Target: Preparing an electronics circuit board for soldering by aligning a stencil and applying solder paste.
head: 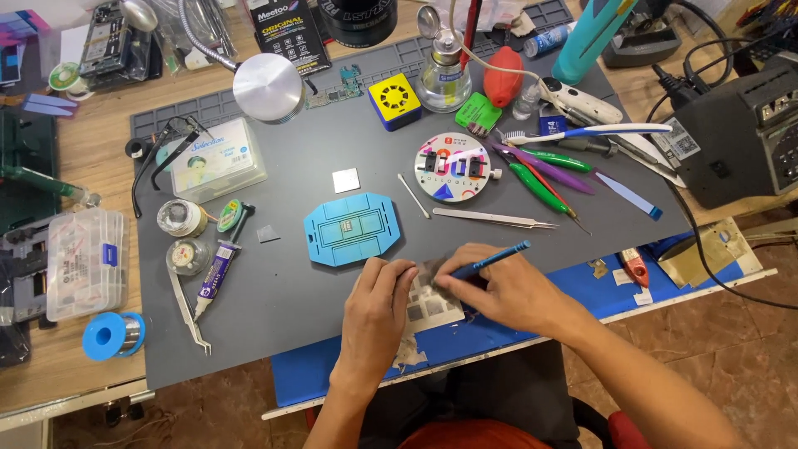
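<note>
Thin metal stencil sheet (432, 303), perforated w/ small square grids, lies flat at the near edge of the grey mat (274, 291), partly on crumpled tissue (411, 353). Left hand (378, 312) pins it: fingers spread flat on its left side, pressing down, not clenched round anything. Right hand (507, 287) has its grip closed on a blue-handled tool (490, 259), pen-style, tip down at the stencil's top edge, handle angled up-right. Tip detail too small to tell — could be blade or scraper.

Progress, judging by layout: work on the stencil is mid-way at best. Sheet is held and the tool is in contact w/ it, but no chip visible on the sheet.

Just beyond the hands, blue reballing jig (352, 229) sits w/ a small chip in its centre, apart from the stencil. Small silver square plate (346, 180) above it. To the right: cotton swab (413, 195), steel tweezers (495, 219), round white tool holder (453, 166), green & purple pry tools (540, 170), white toothbrush (590, 131). Left side of the counter: purple syringe of paste (214, 274), two small round tins (184, 237), 2nd tweezers (189, 316), blue solder spool (114, 334), clear parts box (83, 262). Far edge: yellow cube (394, 101), glass dispenser bottle (443, 79), lamp head (268, 87).
</note>
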